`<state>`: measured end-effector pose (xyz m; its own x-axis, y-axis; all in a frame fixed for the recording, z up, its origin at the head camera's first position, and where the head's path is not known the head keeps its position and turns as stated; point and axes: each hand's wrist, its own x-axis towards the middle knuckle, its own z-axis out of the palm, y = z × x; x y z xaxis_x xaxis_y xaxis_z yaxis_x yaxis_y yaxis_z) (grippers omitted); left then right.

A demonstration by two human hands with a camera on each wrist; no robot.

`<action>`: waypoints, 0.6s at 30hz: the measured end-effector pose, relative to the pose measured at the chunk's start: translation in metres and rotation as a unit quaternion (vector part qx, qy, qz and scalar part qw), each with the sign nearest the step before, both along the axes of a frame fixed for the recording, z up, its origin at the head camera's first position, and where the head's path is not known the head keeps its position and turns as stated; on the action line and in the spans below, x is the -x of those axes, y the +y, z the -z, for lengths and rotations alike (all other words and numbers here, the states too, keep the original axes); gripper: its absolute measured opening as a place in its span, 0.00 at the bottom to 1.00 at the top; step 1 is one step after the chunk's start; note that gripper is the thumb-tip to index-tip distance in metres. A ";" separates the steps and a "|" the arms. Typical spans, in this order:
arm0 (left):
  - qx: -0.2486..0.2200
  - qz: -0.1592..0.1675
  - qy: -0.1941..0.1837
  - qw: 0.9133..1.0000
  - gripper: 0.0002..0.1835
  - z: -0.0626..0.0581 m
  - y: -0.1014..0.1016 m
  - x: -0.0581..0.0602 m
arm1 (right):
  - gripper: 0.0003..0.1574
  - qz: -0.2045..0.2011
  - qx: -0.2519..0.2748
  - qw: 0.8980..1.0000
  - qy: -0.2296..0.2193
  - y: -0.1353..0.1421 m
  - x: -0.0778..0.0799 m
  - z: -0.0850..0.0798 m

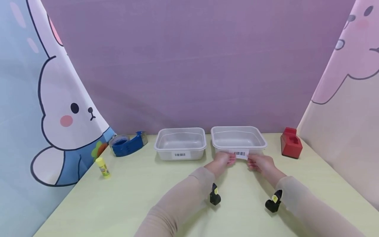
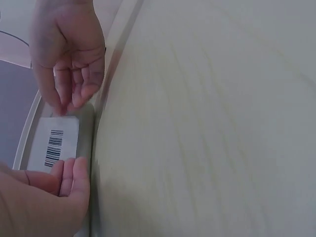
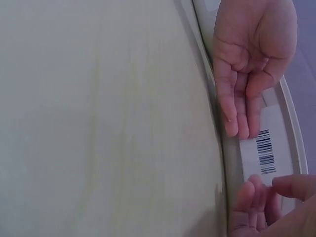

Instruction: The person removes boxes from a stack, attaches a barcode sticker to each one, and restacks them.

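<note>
Two clear plastic containers stand side by side at the back of the table. At the front wall of the right container (image 1: 257, 151), a white barcode label (image 1: 241, 154) stretches between both hands. My left hand (image 1: 222, 160) pinches the label's left end with thumb and fingers. On the other end, the fingertips of my right hand (image 1: 262, 163) pinch the label's edge. The wrist views show the black bars of the label (image 3: 266, 153) exposed between the two sets of fingertips. The left container (image 1: 163, 154) bears a similar barcode label (image 1: 180, 154) on its front.
A blue tape dispenser (image 1: 128, 146) sits at the back left, with a yellow glue stick (image 1: 103, 168) upright in front of it. The red holder-like object (image 1: 291, 143) lies at the back right. A purple backdrop (image 1: 189, 65) rises behind the containers.
</note>
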<state>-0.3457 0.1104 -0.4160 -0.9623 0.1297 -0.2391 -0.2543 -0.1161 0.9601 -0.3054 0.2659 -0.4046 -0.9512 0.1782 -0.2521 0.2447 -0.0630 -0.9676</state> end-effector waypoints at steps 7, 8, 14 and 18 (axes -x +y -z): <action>0.022 0.030 -0.002 0.999 0.13 0.004 -0.005 0.006 | 0.24 -0.010 -0.038 0.999 0.036 -0.006 0.000 -0.009; 0.025 0.032 -0.002 0.999 0.13 0.004 -0.005 0.007 | 0.25 -0.019 -0.038 0.998 0.041 -0.008 0.000 -0.010; 0.034 0.030 0.002 0.999 0.13 0.003 -0.007 0.005 | 0.24 -0.035 -0.055 0.996 0.057 -0.012 0.003 -0.009; 0.040 0.034 0.005 0.999 0.13 0.002 -0.008 0.002 | 0.23 -0.036 -0.068 0.996 0.049 -0.011 0.004 -0.005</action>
<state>-0.3482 0.1019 -0.4182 -0.9544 0.1752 -0.2417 -0.2492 -0.0219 0.9682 -0.3090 0.2548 -0.3999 -0.9817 0.1341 -0.1356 0.1477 0.0852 -0.9854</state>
